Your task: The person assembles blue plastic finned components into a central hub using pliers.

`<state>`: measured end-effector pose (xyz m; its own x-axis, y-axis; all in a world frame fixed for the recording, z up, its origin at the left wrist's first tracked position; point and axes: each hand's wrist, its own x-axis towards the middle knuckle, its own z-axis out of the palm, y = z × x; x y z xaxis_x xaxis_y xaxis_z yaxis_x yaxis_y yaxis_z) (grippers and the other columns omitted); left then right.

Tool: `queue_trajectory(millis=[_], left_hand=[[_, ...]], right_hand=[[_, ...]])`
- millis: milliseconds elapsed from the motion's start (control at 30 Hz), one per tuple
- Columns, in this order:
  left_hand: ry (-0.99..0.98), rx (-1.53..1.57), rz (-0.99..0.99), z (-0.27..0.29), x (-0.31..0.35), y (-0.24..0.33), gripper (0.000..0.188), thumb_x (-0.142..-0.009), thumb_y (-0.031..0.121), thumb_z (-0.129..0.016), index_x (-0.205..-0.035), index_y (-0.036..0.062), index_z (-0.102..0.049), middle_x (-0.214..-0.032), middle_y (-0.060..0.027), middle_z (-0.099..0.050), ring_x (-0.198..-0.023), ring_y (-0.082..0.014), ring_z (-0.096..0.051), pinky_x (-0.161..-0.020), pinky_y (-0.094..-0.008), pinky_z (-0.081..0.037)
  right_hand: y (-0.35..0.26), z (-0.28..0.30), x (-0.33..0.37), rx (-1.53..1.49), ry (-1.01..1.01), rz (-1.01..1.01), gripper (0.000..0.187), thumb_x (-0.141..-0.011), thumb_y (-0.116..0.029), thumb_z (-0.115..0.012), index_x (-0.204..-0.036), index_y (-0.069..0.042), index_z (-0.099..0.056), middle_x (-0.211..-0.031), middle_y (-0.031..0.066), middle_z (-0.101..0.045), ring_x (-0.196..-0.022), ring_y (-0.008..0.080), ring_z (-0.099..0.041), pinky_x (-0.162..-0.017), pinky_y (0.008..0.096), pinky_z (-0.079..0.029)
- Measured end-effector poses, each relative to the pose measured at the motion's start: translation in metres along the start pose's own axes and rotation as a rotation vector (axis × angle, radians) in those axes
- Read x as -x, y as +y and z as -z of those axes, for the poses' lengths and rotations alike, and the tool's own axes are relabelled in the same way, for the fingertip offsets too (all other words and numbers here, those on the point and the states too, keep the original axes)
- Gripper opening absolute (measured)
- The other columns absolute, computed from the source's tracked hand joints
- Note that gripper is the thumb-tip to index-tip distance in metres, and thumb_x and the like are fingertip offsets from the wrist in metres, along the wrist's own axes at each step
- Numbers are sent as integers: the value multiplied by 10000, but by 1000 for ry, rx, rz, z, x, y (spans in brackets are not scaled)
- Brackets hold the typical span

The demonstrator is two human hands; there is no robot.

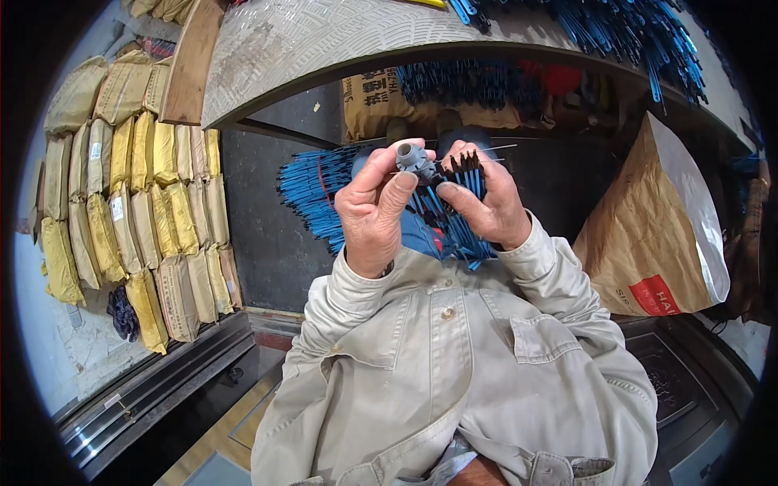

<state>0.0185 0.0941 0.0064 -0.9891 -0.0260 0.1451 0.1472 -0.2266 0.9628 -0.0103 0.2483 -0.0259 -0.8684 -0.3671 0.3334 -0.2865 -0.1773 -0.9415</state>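
My left hand [369,217] is closed, thumb and fingers pinching a grey notched plastic hub [413,159] with a round hole, like an umbrella runner. Close beside it, my right hand [498,209] grips a bunch of thin blue ribs with black ends [464,233]. Their black tips fan upward between thumb and fingers, and their blue lengths hang toward my lap. A thin wire [507,147] sticks out beyond the right fingers. Whether it passes through the hub is hidden. More blue ribs [312,198], tied with a red band, lie just left of my hands.
Ahead stands a table with a patterned top [284,49], bearing a heap of blue ribs [632,40]. Stacked tan and yellow packages [134,186] line the left side. A large open paper sack [640,235] stands at right. Under the table sit a printed sack [377,105] and more ribs.
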Motion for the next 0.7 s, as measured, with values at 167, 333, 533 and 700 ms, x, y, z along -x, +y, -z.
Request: queue_trajectory(millis=[167,333,533,700], left_hand=[[60,29,-17,-5,4,2,324,-881,116,-590,-1142,-70,-546,-1047,-100,-599,-943,-132,-559,-870,-242,-407],[-18,175,89,4,3,2,359,-869,143,-609,-1152,-68,-542,-1059,-105,-600,-952,-135,-559,-872,-248,-409],[-85,273,153,19,-3,-3,435,-864,191,-610,-1190,-74,-496,-1083,-141,-604,-1008,-167,-577,-884,-283,-457],[-138,223,105,15,-5,3,416,-840,171,-638,-1160,-73,-532,-1080,-123,-588,-984,-157,-567,-849,-268,-455]], right_hand=[[-2,0,-5,96,21,118,144,-801,-73,-596,-876,-8,-492,-770,33,-456,-659,131,-399,-614,260,-358],[-5,7,-11,-87,-100,-120,160,-802,-101,-610,-888,-16,-505,-781,20,-476,-687,112,-438,-657,238,-382],[1,1,-14,-391,-82,-212,250,-791,-153,-653,-958,-42,-504,-892,20,-512,-848,104,-481,-797,236,-385],[7,1,-17,-510,-53,-102,314,-773,-180,-678,-992,-52,-494,-940,33,-510,-914,116,-469,-843,265,-370]])
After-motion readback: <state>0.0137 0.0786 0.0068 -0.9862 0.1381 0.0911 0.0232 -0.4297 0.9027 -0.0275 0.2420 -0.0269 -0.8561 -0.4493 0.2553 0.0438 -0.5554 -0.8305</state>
